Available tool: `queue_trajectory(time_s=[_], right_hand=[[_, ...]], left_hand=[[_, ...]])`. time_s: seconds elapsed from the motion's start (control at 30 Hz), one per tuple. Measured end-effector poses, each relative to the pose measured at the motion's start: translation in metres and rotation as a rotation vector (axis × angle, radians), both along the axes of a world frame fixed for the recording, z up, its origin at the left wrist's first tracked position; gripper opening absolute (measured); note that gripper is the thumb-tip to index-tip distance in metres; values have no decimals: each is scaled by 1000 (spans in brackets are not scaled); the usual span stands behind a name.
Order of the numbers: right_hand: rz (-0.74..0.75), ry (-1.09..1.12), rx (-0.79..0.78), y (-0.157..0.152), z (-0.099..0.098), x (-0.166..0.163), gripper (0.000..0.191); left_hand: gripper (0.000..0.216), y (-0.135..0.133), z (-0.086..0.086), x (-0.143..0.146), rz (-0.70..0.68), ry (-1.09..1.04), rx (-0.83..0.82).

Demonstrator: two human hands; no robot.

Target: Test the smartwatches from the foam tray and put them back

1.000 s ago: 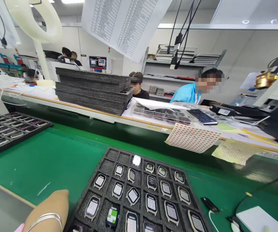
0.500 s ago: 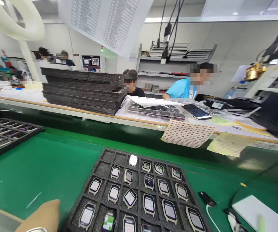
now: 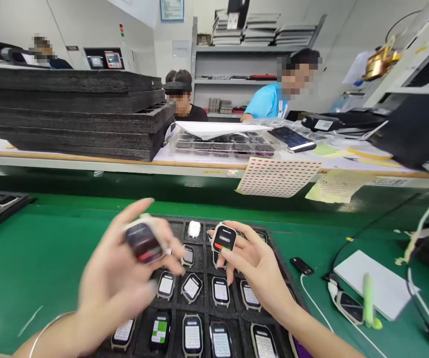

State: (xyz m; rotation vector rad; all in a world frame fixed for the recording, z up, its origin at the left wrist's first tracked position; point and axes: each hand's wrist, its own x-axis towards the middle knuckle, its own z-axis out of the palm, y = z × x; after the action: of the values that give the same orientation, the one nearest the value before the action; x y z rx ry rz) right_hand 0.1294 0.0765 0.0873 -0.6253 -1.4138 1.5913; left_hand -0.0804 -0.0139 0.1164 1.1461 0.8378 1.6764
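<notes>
Over a black foam tray [image 3: 173, 303] on the green bench, my left hand [image 3: 121, 278] holds a smartwatch case [image 3: 144, 242] without a strap; hand and watch are blurred by motion. My right hand [image 3: 253, 263] pinches another strapless watch case [image 3: 223, 237], its lit screen toward me with red and green marks at the bottom. Below, the tray's square compartments hold several watch cases, most with pale lit screens. One watch [image 3: 160, 332] shows a green and white pattern. A white piece [image 3: 194, 229] lies in a far compartment.
Behind the bench runs a shelf bearing stacked black foam trays [image 3: 68, 119], a clear plastic tray [image 3: 221, 144] and a phone [image 3: 292, 138]. Right of the tray lie a small black device [image 3: 301, 266] on a white cable, a white pad [image 3: 374, 283] and a green pen [image 3: 368, 298]. Co-workers sit beyond.
Both hands have come up over the tray, each now with a watch case in it. The view has shifted, and the hanging sheet of paper has mostly left the top of the picture.
</notes>
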Motion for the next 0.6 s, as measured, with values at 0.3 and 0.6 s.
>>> queue_trajectory(time_s=[0.3, 0.6], right_hand=[[39, -62, -45, 18, -26, -2, 37], [-72, -181, -23, 24, -35, -4, 21]], left_hand=[[63, 62, -75, 22, -290, -35, -294], [62, 57, -84, 15, -358, -91, -254]])
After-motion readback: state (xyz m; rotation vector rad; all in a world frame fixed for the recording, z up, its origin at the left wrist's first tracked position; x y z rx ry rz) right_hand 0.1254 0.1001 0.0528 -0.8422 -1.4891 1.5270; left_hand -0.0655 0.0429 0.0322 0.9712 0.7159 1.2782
